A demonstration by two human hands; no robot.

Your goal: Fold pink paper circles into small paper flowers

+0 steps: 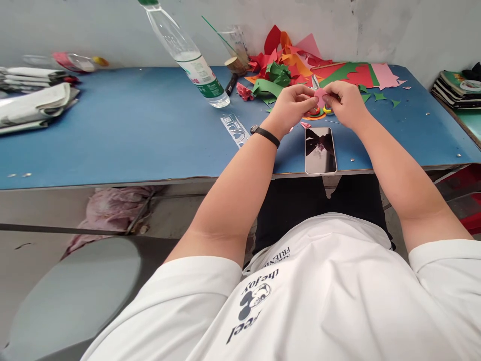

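Note:
Between my two hands is a small piece of pink paper, held above the table. My left hand pinches its left side, with the fingertips closed on it. On the other side, my right hand grips the paper's right edge between thumb and fingers. A pair of scissors lies just behind and below the paper; the blades point toward the wall, and the handles, orange and yellow, are partly hidden by my hands. Closer to me, a smartphone rests at the table's edge.
Crumpled paper scraps in red, orange, green and pink pile up against the wall. A tall water bottle stands left of them, near a clear stencil ruler. Folded newspapers lie far left on the blue table. A grey stool is below.

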